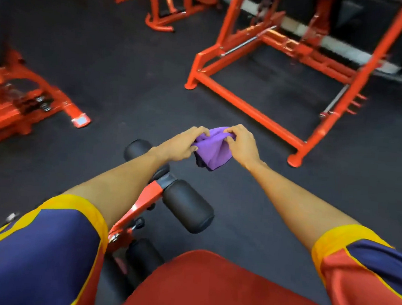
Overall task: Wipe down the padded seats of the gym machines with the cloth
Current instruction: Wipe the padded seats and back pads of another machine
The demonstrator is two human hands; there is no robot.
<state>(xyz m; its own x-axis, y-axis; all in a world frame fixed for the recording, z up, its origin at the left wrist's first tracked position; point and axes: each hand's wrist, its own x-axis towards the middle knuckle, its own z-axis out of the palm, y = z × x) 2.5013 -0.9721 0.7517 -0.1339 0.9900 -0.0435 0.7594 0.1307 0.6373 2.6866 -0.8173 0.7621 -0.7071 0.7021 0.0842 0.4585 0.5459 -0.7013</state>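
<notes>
Both arms are reaching straight ahead, and the two hands are meeting at the middle of the view on a crumpled purple cloth [213, 148]. The left hand [180, 143] is pinching the cloth's 9 o'clock edge, thumb underneath and fingers curled over the top. The right hand [241, 143] is gripping the 3 o'clock side, bent fingers bunching the fabric. The cloth is hanging in the air between them, sagging toward 6 o'clock, above the dark speckled rubber floor [105, 72] and touching no pad. At 6 o'clock the red padded seat [220, 291] is filling the lower edge of the view, well apart from the cloth. Toward 7 o'clock from the hands, a long black foam roller pad [188, 205] is sticking out from an orange steel post [146, 196]. A second black roller [136, 148] is showing partly behind the left forearm, and a third black roller [142, 256] is lying lower, just beside the seat. Short sleeves in navy, yellow and red [43, 248] are covering both upper arms. A large orange steel machine frame [246, 109] is standing on the floor at 1 to 2 o'clock. A lower orange machine with springs [5, 117] is sitting at 9 o'clock, and more orange frames [160, 25] are standing at 11 o'clock, blurred
</notes>
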